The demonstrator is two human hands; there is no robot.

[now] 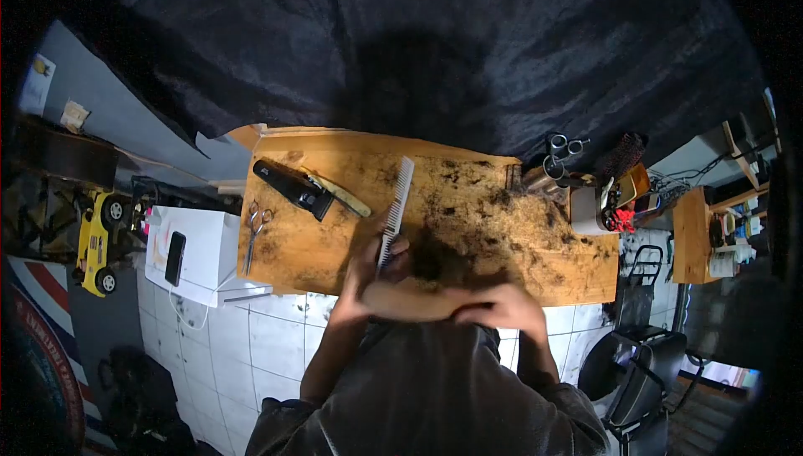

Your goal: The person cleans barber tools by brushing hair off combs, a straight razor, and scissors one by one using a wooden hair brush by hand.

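The rectangular brown wooden bench (pixel 309 243) is standing just beyond both hands. The right hand (pixel 506 307) is grasping one end of an elongated tan object (pixel 410 304) (motion is blurring it, so its kind is unclear), which is lying across to the left hand (pixel 366 274). That left grip is clenching a slim, pale, toothed comb (pixel 399 205), slanting above the bench. The comb could be slipping if those fingers are loosening; a low sweep could be scattering the dark, loose hair clippings (pixel 452 177).

Both arms (pixel 330 356) bent inward; left hand (pixel 376 265) curled in grip, right hand (pixel 508 307) blurred, turned toward left.
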